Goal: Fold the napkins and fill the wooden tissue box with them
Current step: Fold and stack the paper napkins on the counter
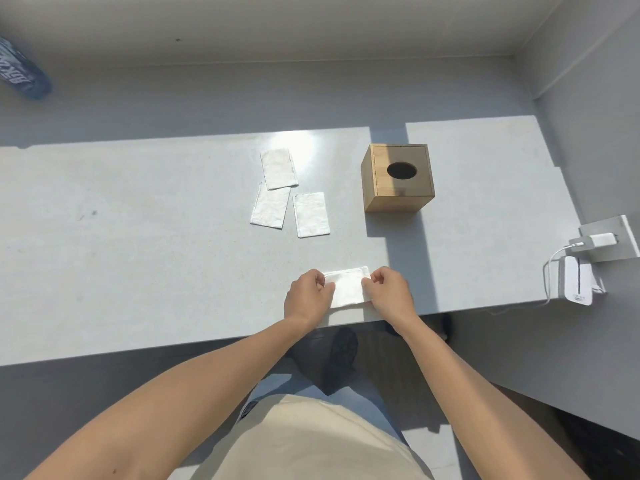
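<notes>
Both hands, left (307,295) and right (389,294), pinch a napkin's (347,287) ends between them at the worktop's (138,254) near edge.

Blue wrapper (20,69) cut off at left edge, print blurred.

Counts on the table (138,237):
4 napkins – 3 lying loose (278,168) (270,209) (311,214), 1 in hand (347,287); 1 box (397,177); 2 hands (307,296) (389,294); 1 charger (602,240).
</notes>
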